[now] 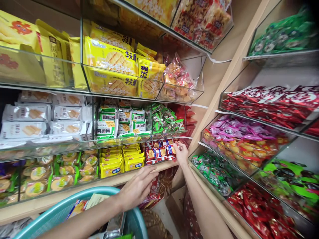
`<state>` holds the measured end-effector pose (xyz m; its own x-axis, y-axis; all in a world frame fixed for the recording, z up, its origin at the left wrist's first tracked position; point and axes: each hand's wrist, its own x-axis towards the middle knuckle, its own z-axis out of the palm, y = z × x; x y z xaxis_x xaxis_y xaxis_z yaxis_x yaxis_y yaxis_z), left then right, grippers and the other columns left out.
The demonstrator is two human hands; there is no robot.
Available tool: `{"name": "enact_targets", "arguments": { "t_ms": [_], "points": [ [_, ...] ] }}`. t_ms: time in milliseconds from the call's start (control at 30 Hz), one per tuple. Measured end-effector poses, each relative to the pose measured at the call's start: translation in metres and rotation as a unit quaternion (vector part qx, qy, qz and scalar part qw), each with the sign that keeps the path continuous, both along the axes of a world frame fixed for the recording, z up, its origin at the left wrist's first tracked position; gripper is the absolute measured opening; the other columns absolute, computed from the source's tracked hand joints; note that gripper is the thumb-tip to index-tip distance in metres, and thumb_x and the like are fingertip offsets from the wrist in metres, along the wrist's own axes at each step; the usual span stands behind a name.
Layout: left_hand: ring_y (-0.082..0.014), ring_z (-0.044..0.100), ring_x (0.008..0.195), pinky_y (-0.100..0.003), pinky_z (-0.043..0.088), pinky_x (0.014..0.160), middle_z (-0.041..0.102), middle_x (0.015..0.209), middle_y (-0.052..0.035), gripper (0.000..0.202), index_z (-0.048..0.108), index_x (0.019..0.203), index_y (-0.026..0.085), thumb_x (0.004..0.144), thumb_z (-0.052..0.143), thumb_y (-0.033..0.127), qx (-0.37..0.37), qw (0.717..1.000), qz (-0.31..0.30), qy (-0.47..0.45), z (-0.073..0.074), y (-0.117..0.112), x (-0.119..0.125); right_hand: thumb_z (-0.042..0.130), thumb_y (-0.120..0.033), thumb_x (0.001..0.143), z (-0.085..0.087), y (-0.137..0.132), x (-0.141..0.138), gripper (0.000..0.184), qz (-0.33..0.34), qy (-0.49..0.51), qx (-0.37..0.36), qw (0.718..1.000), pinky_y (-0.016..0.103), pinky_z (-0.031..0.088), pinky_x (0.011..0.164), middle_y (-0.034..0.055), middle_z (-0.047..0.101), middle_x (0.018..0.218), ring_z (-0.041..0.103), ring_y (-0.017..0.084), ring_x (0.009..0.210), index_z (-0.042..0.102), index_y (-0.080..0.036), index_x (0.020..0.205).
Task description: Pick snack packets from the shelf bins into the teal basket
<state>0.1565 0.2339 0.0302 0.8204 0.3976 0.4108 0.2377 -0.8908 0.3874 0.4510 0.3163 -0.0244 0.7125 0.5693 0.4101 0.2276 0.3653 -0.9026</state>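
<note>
reaching into the clear bin [159, 161], right hand [181, 153] grip pinches red packets [159, 152]; left hand [138, 187] wide.

Head view — down at near shelves [104, 181].

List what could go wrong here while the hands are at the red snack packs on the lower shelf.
1. The right hand reaches deep into the bin of red snack packs; dragging some out might spill neighbours over the low clear front.
2. The left hand is spread at the wooden shelf edge, not under the packs, so dropped ones may miss the teal basket.
</note>
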Motion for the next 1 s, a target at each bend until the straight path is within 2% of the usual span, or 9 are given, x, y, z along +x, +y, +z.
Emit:
{"name": "enact_targets", "arguments": {
  "t_ms": [167,267,400,467,567,667,767,867,1000],
  "points": [
    [-0.0215,0.036,0.128,-0.041,0.032,0.107,0.044,0.136,-0.0099,0.038,0.051,0.121,0.021,0.087,0.034,0.014,-0.037,0.999,0.022,0.025,0.001,-0.014,-0.017,0.075,-0.048,0.052,0.017,-0.002,-0.003,0.047,-0.006,0.105,0.009,0.994,0.028,0.050,0.063,-0.0005,0.063,0.070,0.061,0.014,0.065,0.055,-0.017,0.081],
    [-0.0198,0.038,0.127,-0.038,0.032,0.107,0.046,0.134,-0.0081,0.034,0.055,0.115,0.023,0.088,0.035,0.017,-0.086,0.996,0.025,-0.013,0.002,-0.021,-0.019,0.076,-0.048,0.052,0.027,-0.018,-0.006,0.048,-0.012,0.164,0.008,0.986,0.026,0.051,0.062,-0.0011,0.064,0.073,0.062,0.013,0.064,0.054,-0.018,0.083],
    [-0.0204,0.043,0.123,-0.039,0.032,0.106,0.052,0.128,-0.0069,0.027,0.057,0.110,0.025,0.088,0.041,0.026,-0.263,0.958,0.051,-0.099,0.004,-0.041,-0.021,0.077,-0.045,0.053,0.034,-0.067,-0.034,0.045,0.016,0.232,-0.020,0.972,0.024,0.052,0.056,-0.0023,0.066,0.074,0.063,0.012,0.062,0.056,-0.019,0.083],
    [-0.0215,0.048,0.118,-0.039,0.036,0.103,0.053,0.126,-0.0086,0.030,0.053,0.113,0.024,0.085,0.048,0.033,-0.411,0.892,0.069,-0.174,0.002,-0.054,-0.021,0.077,-0.041,0.057,0.034,-0.098,-0.061,0.038,0.082,0.299,-0.050,0.949,0.022,0.052,0.057,-0.0035,0.067,0.075,0.062,0.011,0.064,0.058,-0.020,0.082],
    [-0.0232,0.053,0.112,-0.038,0.041,0.098,0.052,0.126,-0.0128,0.057,0.039,0.124,0.023,0.075,0.060,0.044,-0.577,0.743,0.130,-0.313,-0.001,-0.074,-0.020,0.075,-0.038,0.064,0.035,-0.141,-0.111,0.030,0.176,0.342,-0.091,0.919,0.019,0.051,0.059,-0.0038,0.067,0.077,0.061,0.009,0.066,0.061,-0.020,0.083],
    [-0.0247,0.054,0.112,-0.037,0.042,0.096,0.051,0.127,-0.0147,0.069,0.036,0.124,0.021,0.067,0.068,0.042,-0.638,0.617,0.211,-0.410,-0.002,-0.090,-0.023,0.073,-0.038,0.067,0.037,-0.167,-0.160,0.025,0.215,0.360,-0.103,0.902,0.021,0.050,0.062,-0.0024,0.068,0.081,0.061,0.010,0.069,0.061,-0.021,0.081],
    [-0.0223,0.054,0.114,-0.036,0.039,0.100,0.054,0.127,-0.0118,0.051,0.043,0.120,0.022,0.073,0.063,0.028,-0.693,0.509,0.247,-0.446,0.003,-0.100,-0.031,0.071,-0.039,0.069,0.040,-0.177,-0.196,0.022,0.215,0.377,-0.099,0.895,0.025,0.051,0.066,-0.0025,0.068,0.084,0.062,0.013,0.074,0.060,-0.024,0.080],
    [-0.0188,0.057,0.111,-0.036,0.037,0.103,0.060,0.120,-0.0097,0.042,0.045,0.119,0.022,0.079,0.053,0.014,-0.711,0.437,0.257,-0.488,0.005,-0.106,-0.040,0.068,-0.041,0.071,0.042,-0.178,-0.221,0.021,0.188,0.370,-0.085,0.906,0.028,0.050,0.070,-0.0032,0.068,0.084,0.062,0.015,0.078,0.058,-0.026,0.080],
    [-0.0180,0.061,0.105,-0.036,0.042,0.100,0.065,0.112,-0.0106,0.038,0.045,0.119,0.020,0.083,0.048,0.011,-0.710,0.377,0.242,-0.543,-0.004,-0.110,-0.045,0.063,-0.047,0.073,0.037,-0.179,-0.250,0.024,0.170,0.361,-0.094,0.912,0.032,0.050,0.069,-0.0021,0.067,0.081,0.063,0.017,0.077,0.054,-0.028,0.084]
  ]
}}
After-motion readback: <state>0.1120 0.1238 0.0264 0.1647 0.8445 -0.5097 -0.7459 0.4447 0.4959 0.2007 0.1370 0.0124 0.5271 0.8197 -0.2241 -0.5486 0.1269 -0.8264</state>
